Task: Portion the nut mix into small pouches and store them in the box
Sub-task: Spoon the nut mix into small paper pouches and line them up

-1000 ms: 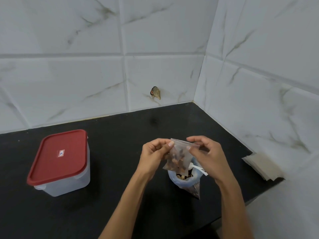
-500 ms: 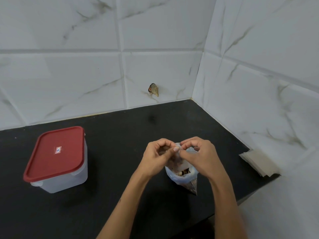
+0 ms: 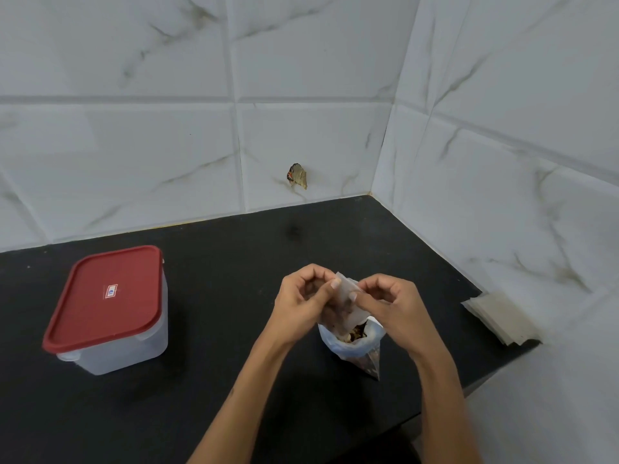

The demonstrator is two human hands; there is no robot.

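Just right of the frame's centre, both hands hold a small pouch (image 3: 345, 304) above the open bag of nut mix (image 3: 351, 343), which stands on the black worktop (image 3: 217, 296). The left hand (image 3: 301, 306) has its fingers curled and pinches the pouch's top edge from the left; the right hand (image 3: 388, 306) pinches the same edge from the right, its fingers curled too. The pouch looks part-filled with dark nuts, and my guess is that its strip is being pressed closed.

The main risk is a seal that does not run the full width: if a nut or a crease sits in the strip, the pouch could open later and spill. The pouch also hangs right over the bag's mouth, so a downward tug could knock the bag over and scatter the mix, since it stands on a narrow base.

At the left of the frame the box (image 3: 110, 313) is well apart from the hands, its red lid (image 3: 107, 296) on. It needs opening first, so a one-handed carry of a badly sealed pouch could drop nuts. A stack of flat pouches (image 3: 499, 318) lies at the right edge of the worktop, close to falling off if brushed.
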